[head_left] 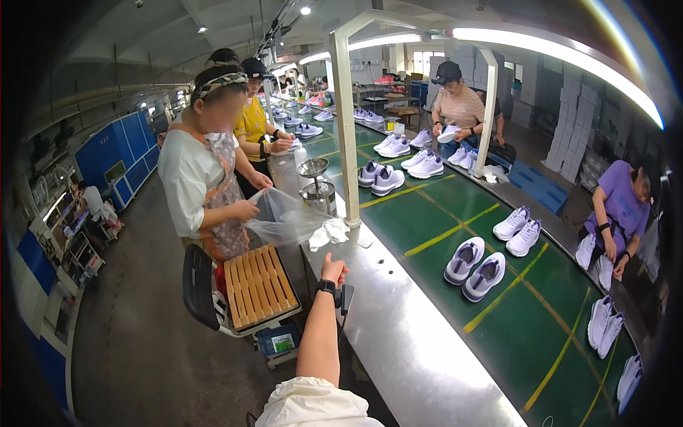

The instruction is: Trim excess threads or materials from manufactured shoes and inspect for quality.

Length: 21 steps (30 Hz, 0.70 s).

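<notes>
My left hand (pixel 333 270) reaches forward at the near edge of the metal side table (pixel 398 313), a dark watch (pixel 326 286) on its wrist. Its thumb stands apart from the loosely bent fingers, and I see nothing held in it. Just beyond lies a crumpled white cloth (pixel 329 233). A person in an apron, at the left, holds a clear plastic bag (pixel 284 219) stretched over the table beside a metal dispenser (pixel 317 188). A small black box with a cord (pixel 346 299) is by my wrist. My right hand is out of view.
A green conveyor belt (pixel 420 238) carries pairs of pale lilac sneakers (pixel 475 269). A white post (pixel 346 135) rises from the table. A chair (pixel 201 285) with a wooden slatted rack (pixel 261 283) stands left. Other people work along both sides.
</notes>
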Motion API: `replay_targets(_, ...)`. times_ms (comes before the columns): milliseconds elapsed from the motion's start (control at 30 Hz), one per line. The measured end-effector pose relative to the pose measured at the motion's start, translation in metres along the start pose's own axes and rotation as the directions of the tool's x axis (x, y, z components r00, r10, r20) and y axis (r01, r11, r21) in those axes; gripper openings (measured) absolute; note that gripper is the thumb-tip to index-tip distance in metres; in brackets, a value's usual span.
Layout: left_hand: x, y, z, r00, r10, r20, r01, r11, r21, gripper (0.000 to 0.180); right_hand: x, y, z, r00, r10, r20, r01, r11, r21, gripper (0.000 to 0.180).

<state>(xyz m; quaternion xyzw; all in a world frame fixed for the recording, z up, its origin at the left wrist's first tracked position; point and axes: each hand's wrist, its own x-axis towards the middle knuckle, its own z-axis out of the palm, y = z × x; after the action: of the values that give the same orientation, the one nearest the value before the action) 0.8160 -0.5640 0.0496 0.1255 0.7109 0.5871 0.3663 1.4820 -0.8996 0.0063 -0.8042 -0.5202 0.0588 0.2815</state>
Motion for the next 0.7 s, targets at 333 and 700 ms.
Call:
replay_targets(333, -0.002, -0.001, 0.004, 0.999, 0.039, 0.023, -0.039, 0.999, -0.007, 0.084, 0.002, 0.010, 0.001, 0.998, -0.057, -0.007, 0.056, 0.996, -0.071, 0.028)
replay_targets(700, -0.083, -0.117, 0.051, 0.908, 0.175, 0.381, -0.296, 0.911, 0.287, 0.054, 0.002, 0.015, -0.004, 0.998, -0.064, -0.028, 0.062, 0.997, -0.055, 0.029)
